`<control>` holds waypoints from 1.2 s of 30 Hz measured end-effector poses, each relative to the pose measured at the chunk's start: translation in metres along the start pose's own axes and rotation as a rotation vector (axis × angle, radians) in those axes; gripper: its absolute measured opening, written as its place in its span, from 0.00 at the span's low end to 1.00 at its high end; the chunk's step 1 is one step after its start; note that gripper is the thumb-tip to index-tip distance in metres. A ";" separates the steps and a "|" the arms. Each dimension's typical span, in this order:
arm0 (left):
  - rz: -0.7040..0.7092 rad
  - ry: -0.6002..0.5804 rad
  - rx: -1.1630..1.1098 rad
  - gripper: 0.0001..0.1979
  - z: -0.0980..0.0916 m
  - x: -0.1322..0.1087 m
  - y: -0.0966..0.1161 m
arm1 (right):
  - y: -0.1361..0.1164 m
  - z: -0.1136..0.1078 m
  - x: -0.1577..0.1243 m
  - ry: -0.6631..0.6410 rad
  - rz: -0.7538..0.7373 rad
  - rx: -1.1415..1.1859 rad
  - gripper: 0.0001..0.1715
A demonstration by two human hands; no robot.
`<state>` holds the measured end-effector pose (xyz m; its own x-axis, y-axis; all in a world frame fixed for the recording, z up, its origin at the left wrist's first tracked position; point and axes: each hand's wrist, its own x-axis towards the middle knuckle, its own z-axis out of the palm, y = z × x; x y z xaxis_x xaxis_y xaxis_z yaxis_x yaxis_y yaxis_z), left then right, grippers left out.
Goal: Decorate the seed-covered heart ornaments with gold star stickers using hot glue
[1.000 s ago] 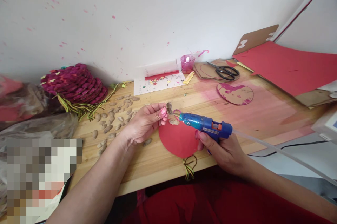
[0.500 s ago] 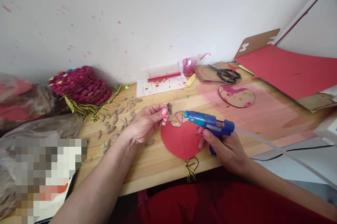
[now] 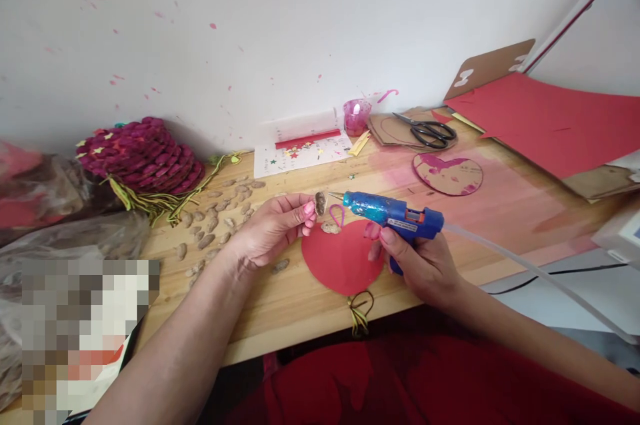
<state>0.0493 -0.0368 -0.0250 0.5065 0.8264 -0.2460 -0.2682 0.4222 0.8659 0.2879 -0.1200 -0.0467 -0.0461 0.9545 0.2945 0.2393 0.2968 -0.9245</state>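
Between its thumb and fingertips, my left hand (image 3: 280,222) pinches a half peanut shell (image 3: 321,203), its hollow side showing. My right hand (image 3: 417,255) is wrapped round the handle of a blue glue gun (image 3: 385,212), whose metal nozzle points left, close to the shell's edge. A clear glue stick (image 3: 495,250) sticks out of the gun's back. Below both hands lies a red paper heart (image 3: 343,262) with a pink loop (image 3: 337,214) at its top and green-yellow tassel strings (image 3: 359,318) at its lower tip. One peanut shell (image 3: 330,228) rests on the heart's upper part.
Several loose peanut shells (image 3: 207,225) are scattered left. Behind them stands a stack of magenta shell-covered pieces (image 3: 143,162). Scissors (image 3: 433,133), a pink-stained cup (image 3: 357,117), a cardboard heart (image 3: 447,175) and red paper (image 3: 555,122) lie at the back and right.
The half shell has turned so that its hollow faces me more, and the nozzle is now near its edge. The whole view has shifted slightly.
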 end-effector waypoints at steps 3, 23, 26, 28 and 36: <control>-0.005 -0.013 0.008 0.14 0.000 0.000 0.000 | 0.001 0.000 0.000 0.003 -0.005 0.007 0.20; -0.015 -0.049 0.042 0.12 0.000 -0.001 -0.002 | 0.000 0.000 0.000 -0.025 -0.061 -0.028 0.17; -0.015 -0.046 0.042 0.12 0.000 -0.001 -0.002 | 0.001 -0.001 -0.001 -0.033 -0.061 -0.028 0.17; -0.017 -0.045 0.043 0.12 0.000 -0.001 -0.002 | 0.002 -0.001 -0.002 -0.034 -0.066 -0.034 0.18; -0.021 -0.036 0.047 0.13 0.001 -0.001 0.000 | 0.002 -0.002 -0.001 -0.038 -0.060 -0.058 0.18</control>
<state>0.0495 -0.0386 -0.0245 0.5414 0.8030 -0.2491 -0.2188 0.4206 0.8805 0.2900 -0.1204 -0.0489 -0.0981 0.9358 0.3385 0.2910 0.3523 -0.8895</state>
